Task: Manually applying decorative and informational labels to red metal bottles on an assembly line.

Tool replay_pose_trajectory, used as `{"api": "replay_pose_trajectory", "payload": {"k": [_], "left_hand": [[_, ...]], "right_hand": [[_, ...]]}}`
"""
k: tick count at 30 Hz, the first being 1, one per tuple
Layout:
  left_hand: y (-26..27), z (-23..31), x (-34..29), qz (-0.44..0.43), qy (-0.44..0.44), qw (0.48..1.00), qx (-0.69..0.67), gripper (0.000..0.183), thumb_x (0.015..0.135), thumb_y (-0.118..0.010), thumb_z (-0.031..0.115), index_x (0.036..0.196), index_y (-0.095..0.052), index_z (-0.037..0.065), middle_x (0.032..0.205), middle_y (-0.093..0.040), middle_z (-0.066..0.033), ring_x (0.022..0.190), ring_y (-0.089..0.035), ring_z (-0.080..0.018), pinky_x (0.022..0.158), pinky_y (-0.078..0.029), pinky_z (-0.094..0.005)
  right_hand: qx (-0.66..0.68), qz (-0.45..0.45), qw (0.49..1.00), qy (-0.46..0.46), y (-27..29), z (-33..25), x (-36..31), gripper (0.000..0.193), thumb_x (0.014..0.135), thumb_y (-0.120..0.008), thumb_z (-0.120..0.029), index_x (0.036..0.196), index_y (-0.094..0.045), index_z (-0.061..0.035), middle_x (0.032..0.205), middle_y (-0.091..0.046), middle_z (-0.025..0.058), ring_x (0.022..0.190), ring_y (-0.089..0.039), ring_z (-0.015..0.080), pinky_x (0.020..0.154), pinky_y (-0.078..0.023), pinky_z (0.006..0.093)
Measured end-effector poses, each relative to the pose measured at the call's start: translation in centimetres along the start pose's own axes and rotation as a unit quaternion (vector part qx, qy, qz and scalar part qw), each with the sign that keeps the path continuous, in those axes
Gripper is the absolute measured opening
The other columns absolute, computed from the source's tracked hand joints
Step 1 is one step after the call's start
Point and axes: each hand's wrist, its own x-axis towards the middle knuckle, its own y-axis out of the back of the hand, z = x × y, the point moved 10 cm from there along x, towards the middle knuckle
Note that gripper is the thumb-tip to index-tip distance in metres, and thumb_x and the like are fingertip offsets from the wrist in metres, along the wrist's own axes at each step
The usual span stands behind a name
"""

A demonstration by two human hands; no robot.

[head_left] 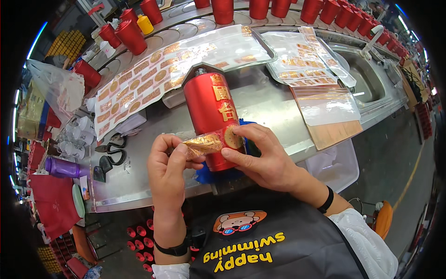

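A red cylindrical bottle [199, 102] lies tilted on a stand in front of me, gold lettering down its side. Across its lower part runs a clear film decal [204, 144] with a gold pattern and a round gold emblem [233, 138] at its right end. Between thumb and fingers, my left hand [169, 162] pinches the decal's left end, which is lifted off the bottle. My right hand [269, 160] has its thumb and fingertips at the round emblem, against the bottle. A blue cloth [216, 177] shows under the bottle's near end.
Sheets of gold decals [144, 76] lie beyond the bottle, with more sheets [297, 58] at the right. A wooden board [334, 135] and a sink [367, 74] are farther right. Red bottles [223, 11] line a conveyor at the back. Black scissors [116, 149] lie left.
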Motion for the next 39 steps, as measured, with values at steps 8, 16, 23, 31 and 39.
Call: {"api": "replay_pose_trajectory", "payload": {"k": [8,16,23,31,39], "left_hand": [[0.0,-0.1,-0.1,0.000,-0.002,1.000,-0.014,0.009,0.099,-0.050,0.012,0.098,-0.050,0.002,0.087,-0.063,-0.0087,0.075,-0.067,-0.0137,0.064,-0.056,-0.0254],[-2.5,3.1,-0.1,-0.022,-0.049,0.997,0.050,0.008,0.098,-0.051,0.010,0.099,-0.051,0.002,0.085,-0.063,-0.0076,0.074,-0.066,-0.0122,0.064,-0.053,-0.0238],[-4.5,4.3,-0.4,-0.078,-0.108,0.985,0.109,0.009,0.096,-0.053,0.009,0.099,-0.053,0.001,0.084,-0.059,-0.0041,0.073,-0.060,-0.0091,0.065,-0.046,-0.0214],[-2.5,2.5,-1.0,-0.026,-0.113,0.992,0.058,0.010,0.093,-0.055,0.008,0.101,-0.055,0.001,0.093,-0.058,-0.0051,0.083,-0.054,-0.0094,0.077,-0.043,-0.0230],[-1.3,0.0,-0.8,-0.014,-0.070,0.988,-0.134,0.020,0.097,-0.053,0.014,0.114,-0.050,0.003,0.103,-0.063,-0.0102,0.089,-0.066,-0.0182,0.077,-0.055,-0.0299]], "right_hand": [[0.067,0.021,0.997,0.015,0.4,0.0,0.1,0.061,0.069,-0.077,-0.001,0.126,-0.060,-0.0115,0.131,-0.049,0.0161,0.118,-0.051,0.0351,0.096,-0.045,0.0443],[0.128,0.014,0.991,-0.042,1.1,1.0,1.5,0.060,0.077,-0.076,-0.009,0.132,-0.053,-0.0052,0.132,-0.046,0.0209,0.120,-0.048,0.0396,0.101,-0.042,0.0467],[0.174,0.020,0.984,-0.045,0.6,2.2,4.5,0.042,0.085,-0.068,-0.009,0.126,-0.058,-0.0070,0.133,-0.045,0.0235,0.124,-0.044,0.0428,0.101,-0.040,0.0453],[0.168,0.041,0.984,-0.036,0.4,2.2,5.2,0.022,0.085,-0.068,-0.008,0.106,-0.063,-0.0075,0.130,-0.048,0.0210,0.120,-0.047,0.0409,0.100,-0.040,0.0449],[0.178,0.074,0.978,-0.084,1.5,3.9,2.9,0.021,0.089,-0.063,-0.007,0.109,-0.062,-0.0062,0.129,-0.049,0.0194,0.117,-0.049,0.0378,0.098,-0.042,0.0417]]}}
